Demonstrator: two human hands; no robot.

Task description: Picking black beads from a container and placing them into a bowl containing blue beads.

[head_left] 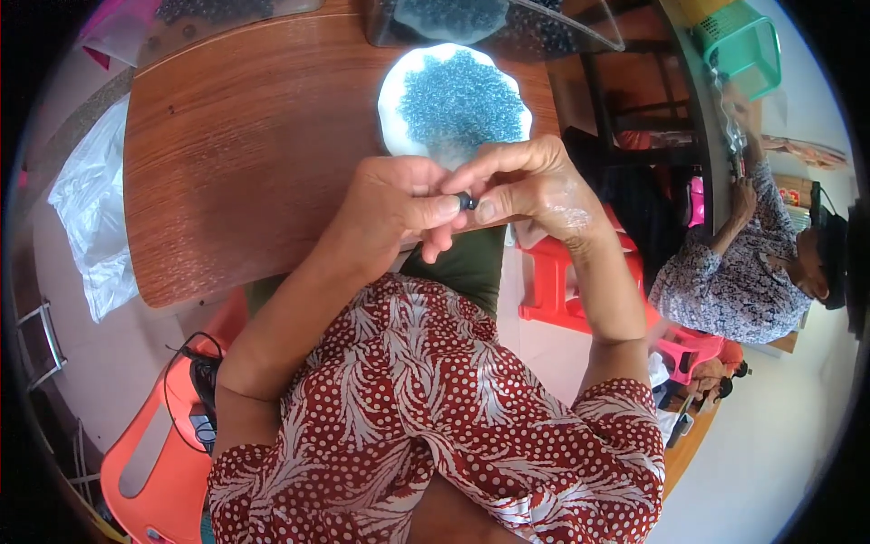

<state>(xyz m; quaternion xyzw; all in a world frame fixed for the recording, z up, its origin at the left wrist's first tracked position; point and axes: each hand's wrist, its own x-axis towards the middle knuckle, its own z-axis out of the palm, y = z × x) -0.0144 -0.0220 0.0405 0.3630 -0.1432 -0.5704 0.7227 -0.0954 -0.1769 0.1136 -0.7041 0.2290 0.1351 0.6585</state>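
Evidently, in the head view, you are at a close two-handed fingertip step over the near edge of the wooden desk. Your left hand is clamped on a small dark piece, its thumb pressing from the near side. Your right hand meets it from the other side, thumb and forefinger curved toward the piece with a gap between them; you cannot tell from this angle whether they grip its end. The piece sits between the two hands, just in front of the white scalloped dish, which holds a heap of small blue-grey beads. Beyond the dish stands a clear plastic box.

The step looks like fine handling of that piece. Your next move seems to call for a steady left pinch and a light, exact touch from the right fingertips, since a slip could drop it.
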